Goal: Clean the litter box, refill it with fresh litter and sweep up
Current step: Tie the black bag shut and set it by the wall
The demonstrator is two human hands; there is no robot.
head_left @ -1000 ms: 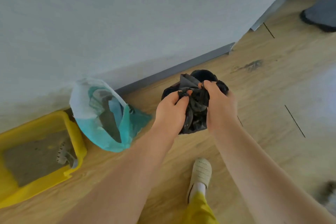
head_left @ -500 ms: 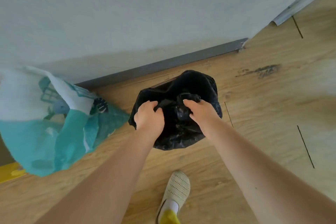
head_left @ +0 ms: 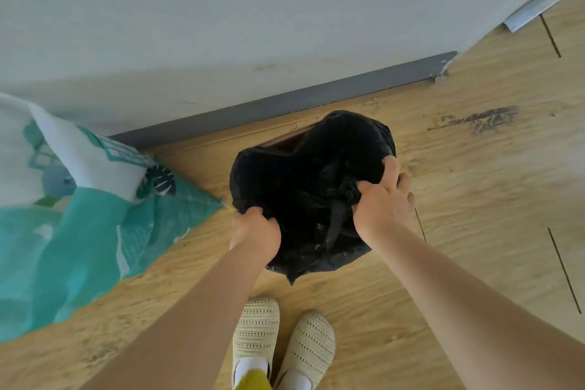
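A black rubbish bag [head_left: 304, 174], bunched and knotted at the top, sits on the wooden floor near the wall. My left hand [head_left: 254, 229] grips its near left edge with curled fingers. My right hand [head_left: 384, 203] pinches the bag at its knotted top on the right side. A teal and white litter sack [head_left: 79, 222] lies slumped on the floor to the left. The yellow litter box is out of view.
A grey skirting board [head_left: 285, 104] runs along the white wall just behind the bag. My two feet in cream slippers [head_left: 281, 345] stand right below the bag. A dark scuff [head_left: 474, 119] marks the floor to the right.
The view has swung right and closer, so the yellow litter box has left the frame. My hands have spread apart on the black bag, the left to its edge, the right to its knot.
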